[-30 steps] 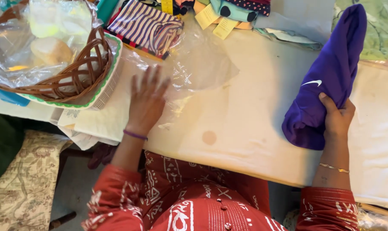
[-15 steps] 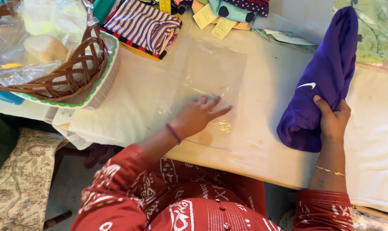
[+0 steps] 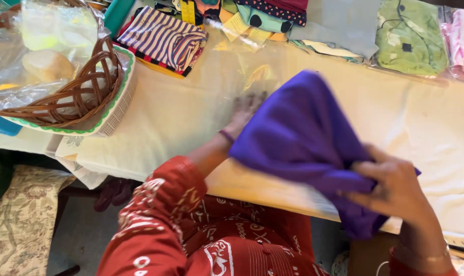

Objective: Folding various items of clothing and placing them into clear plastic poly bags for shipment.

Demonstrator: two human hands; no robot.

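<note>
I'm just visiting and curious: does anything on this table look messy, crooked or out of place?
Nothing looks spilled or damaged. The right hand holds a bunched purple garment, blurred, over the table. The left hand lies flat on a crinkled clear plastic bag.

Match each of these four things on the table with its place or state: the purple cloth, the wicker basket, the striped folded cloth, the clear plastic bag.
Things:
1. purple cloth
2. wicker basket
3. striped folded cloth
4. clear plastic bag

Places or states:
A. lying flat under the left hand
B. at the far left, on a green-rimmed tray
C. gripped by the right hand and held over the table
D. at the table's far edge, just right of the basket

Pairs: 1-C, 2-B, 3-D, 4-A
</note>
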